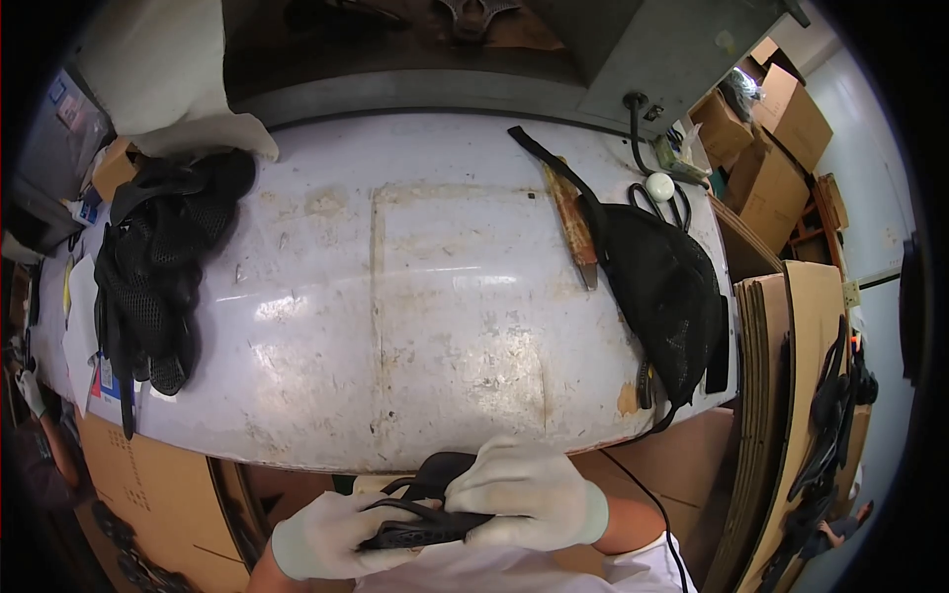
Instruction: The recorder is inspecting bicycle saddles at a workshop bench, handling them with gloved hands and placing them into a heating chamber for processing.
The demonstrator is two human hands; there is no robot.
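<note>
Close to my body, just off the table's near edge, both my hands in white work gloves hold a black piece with mesh and straps. The black strapped piece (423,532) is partly hidden by the gloves, so I cannot make out its exact kind. My left hand (331,536) grips its left end with bent fingers. At its right end, my right hand (534,492) closes over the top. On the table's left lies a heap of black padded mesh pieces (168,257). A black mesh piece with straps (660,287) lies at the right.
A worn brownish blade-like tool (575,232) lies beside the right-hand piece, near black-handled scissors (682,210) and a white ball (659,186). Behind the white table (455,296) stands a grey machine (395,94). Cardboard sheets (766,376) lean at the right. Other people show at both edges.
</note>
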